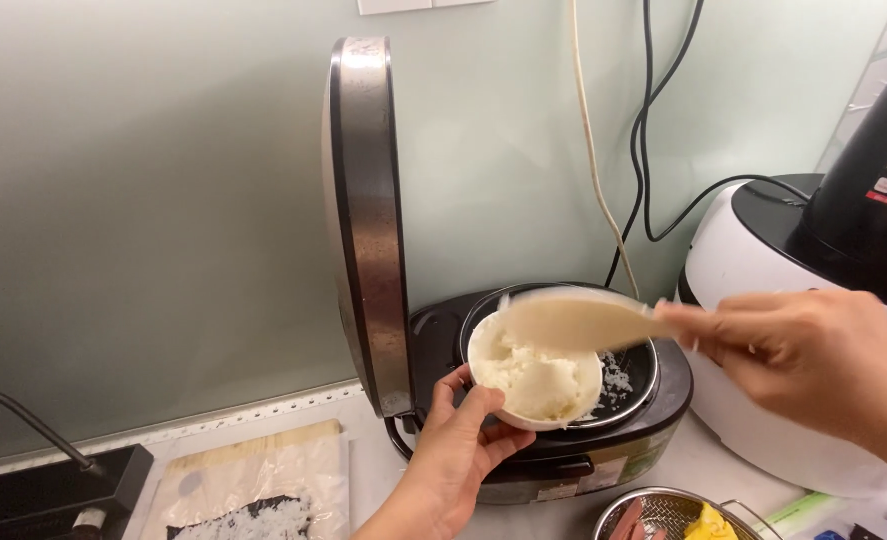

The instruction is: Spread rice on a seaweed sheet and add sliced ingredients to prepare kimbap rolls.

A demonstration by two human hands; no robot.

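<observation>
My left hand (453,455) holds a small white bowl (523,410) heaped with cooked rice (538,378), just over the front rim of an open rice cooker (573,455). My right hand (813,350) grips a pale rice paddle (573,322) by its handle; the blurred blade hovers over the bowl. The cooker's inner pot (628,375) shows some rice left at the bottom. Its lid (363,220) stands upright on the left.
A white and black appliance (763,260) stands right of the cooker, with cables (648,120) hanging down the wall behind. At bottom left lies a wrapped rolling mat (253,475) with seaweed and rice. A metal strainer (663,515) with food sits at the bottom edge.
</observation>
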